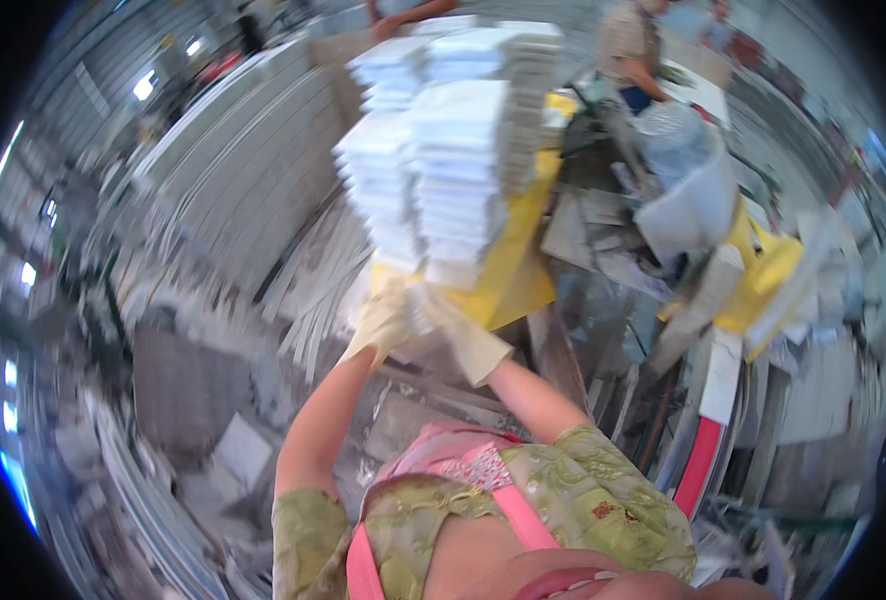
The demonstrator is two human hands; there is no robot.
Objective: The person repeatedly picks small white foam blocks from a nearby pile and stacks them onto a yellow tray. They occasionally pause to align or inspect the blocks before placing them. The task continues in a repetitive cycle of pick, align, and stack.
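Observation:
Both my hands wear pale cream gloves and reach forward to the foot of tall stacks of white flat pieces (453,170), which look like tiles or slabs. My left hand (385,318) is at the lower front of the left stack, its fingers bent but blurred. Close beside it, my right hand (463,330) points inward and left, its fingers smeared into the pale area between the hands. Whether either hand grips a piece cannot be made out. A yellow sheet (518,275) hangs beside and under the stacks, to the right of my right hand.
Long grey slabs (253,170) lean in rows at the left. A bubble-wrap roll (673,140) and another yellow sheet (758,265) are at the right. One person (635,50) works at the back right; another person's arm (413,14) shows behind the stacks. Scrap pieces (238,450) lie around the floor.

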